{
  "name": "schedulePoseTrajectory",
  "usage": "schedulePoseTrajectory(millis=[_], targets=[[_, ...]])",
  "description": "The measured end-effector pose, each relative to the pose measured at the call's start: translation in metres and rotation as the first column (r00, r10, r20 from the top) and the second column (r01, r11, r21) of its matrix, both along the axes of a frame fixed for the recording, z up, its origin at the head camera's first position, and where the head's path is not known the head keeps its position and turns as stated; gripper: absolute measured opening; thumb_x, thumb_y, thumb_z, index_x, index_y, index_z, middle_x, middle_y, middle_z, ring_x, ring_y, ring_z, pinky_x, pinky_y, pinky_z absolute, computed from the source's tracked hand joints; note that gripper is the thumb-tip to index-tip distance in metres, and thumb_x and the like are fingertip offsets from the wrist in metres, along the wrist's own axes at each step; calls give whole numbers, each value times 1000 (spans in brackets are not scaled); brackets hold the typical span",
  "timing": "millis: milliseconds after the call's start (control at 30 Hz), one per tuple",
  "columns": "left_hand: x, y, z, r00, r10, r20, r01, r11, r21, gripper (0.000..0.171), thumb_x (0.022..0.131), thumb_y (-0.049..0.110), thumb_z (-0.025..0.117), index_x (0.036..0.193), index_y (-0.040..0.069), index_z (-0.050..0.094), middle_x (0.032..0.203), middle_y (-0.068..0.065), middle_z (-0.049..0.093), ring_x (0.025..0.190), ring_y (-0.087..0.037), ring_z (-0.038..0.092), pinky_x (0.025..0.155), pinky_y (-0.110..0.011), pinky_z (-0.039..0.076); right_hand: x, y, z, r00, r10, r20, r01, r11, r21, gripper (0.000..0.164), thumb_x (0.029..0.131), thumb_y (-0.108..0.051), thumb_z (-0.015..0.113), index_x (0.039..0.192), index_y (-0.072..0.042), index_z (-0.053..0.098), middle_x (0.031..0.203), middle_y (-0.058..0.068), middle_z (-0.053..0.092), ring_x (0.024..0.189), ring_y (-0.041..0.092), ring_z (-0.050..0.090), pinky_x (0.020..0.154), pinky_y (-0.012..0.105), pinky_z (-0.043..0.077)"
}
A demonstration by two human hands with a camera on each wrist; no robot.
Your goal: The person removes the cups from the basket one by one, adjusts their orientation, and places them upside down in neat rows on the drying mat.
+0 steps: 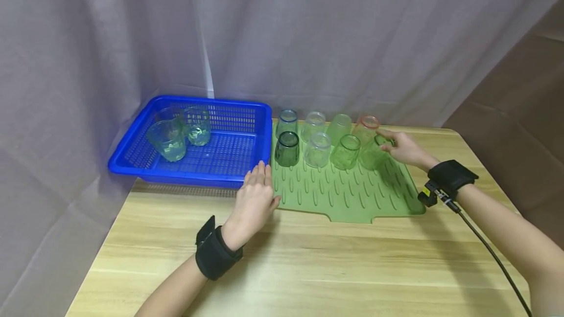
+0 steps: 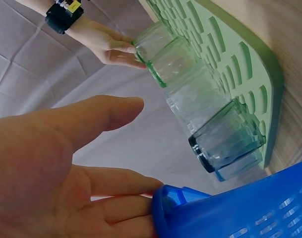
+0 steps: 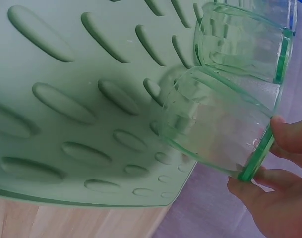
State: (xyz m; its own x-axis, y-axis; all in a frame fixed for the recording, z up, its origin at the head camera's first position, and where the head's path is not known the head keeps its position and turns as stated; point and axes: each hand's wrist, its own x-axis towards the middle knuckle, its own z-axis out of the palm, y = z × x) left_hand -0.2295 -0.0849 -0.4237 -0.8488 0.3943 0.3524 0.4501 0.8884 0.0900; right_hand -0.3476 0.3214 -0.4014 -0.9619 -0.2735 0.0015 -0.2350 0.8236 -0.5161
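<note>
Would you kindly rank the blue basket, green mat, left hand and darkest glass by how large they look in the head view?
1. Blue basket and green mat: too alike to rank
2. Left hand
3. Darkest glass

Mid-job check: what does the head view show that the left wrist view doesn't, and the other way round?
Head only: the glasses inside the blue basket and the red-rimmed glass. Left wrist only: the palm side of the left hand. Both: the basket's rim with the left fingers at it, the green mat, and the right hand holding a green glass.
</note>
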Motion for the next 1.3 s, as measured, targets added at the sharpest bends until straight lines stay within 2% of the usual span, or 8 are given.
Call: schedulePoseTrajectory(millis=[300,500,633,1000,1133,1200,1267,1300], targets=[[-1,1,1,1000,7,9,-6,999,-34,75,86,33,72,137,-13,42,142,-31,44,131,-41,48,112,-47,38,-6,-7,-5,998,35,-54,-32,998,53,53,95,1,53,144,10,34,143,39,35,48,8,29,51,23,31],[0,2,-1,1000,19,-19,-21,997,-69,75,86,35,72,137,-12,43,142,-30,45,131,-39,49,112,-46,39,-4,-9,-11,998,14,-57,-11,998,58,53,95,0,53,145,6,35,143,40,34,43,8,21,44,22,27],[0,3,-2,999,28,-41,-31,996,-83,76,85,35,72,137,-12,43,142,-30,45,131,-39,49,111,-46,40,-3,-10,-12,999,-17,-40,20,998,61,55,97,-3,52,149,0,32,147,38,31,41,9,22,42,22,26],[0,4,-2,996,35,-79,-44,993,-110,76,85,36,72,136,-13,45,140,-30,47,129,-39,51,111,-45,41,1,-12,-12,998,-37,-52,41,997,68,61,96,-8,56,150,-1,30,148,38,27,41,9,21,43,23,25],[0,5,-3,995,39,-97,-50,993,-105,77,83,36,74,135,-13,45,139,-30,48,128,-39,52,110,-46,41,3,-15,-10,994,-42,-96,51,994,92,62,94,-9,58,149,1,31,148,40,25,42,23,38,48,28,33],[-1,5,-4,993,44,-111,-56,993,-103,77,82,36,75,134,-13,46,139,-30,48,127,-39,53,110,-46,41,5,-18,-9,992,-38,-124,51,993,104,62,94,-9,59,148,1,32,148,41,25,51,35,46,59,36,41],[0,6,-5,991,48,-126,-61,993,-105,78,82,37,76,134,-13,47,138,-30,49,127,-39,53,109,-46,42,8,-19,-8,989,-35,-144,52,992,113,62,93,-8,60,148,2,33,148,41,25,81,50,58,78,50,48],[0,6,-6,990,50,-133,-64,992,-106,78,81,37,76,134,-13,47,138,-30,49,127,-39,53,109,-46,42,10,-20,-8,988,-37,-148,54,992,113,62,93,-8,60,148,2,32,148,40,24,98,54,55,89,57,47]])
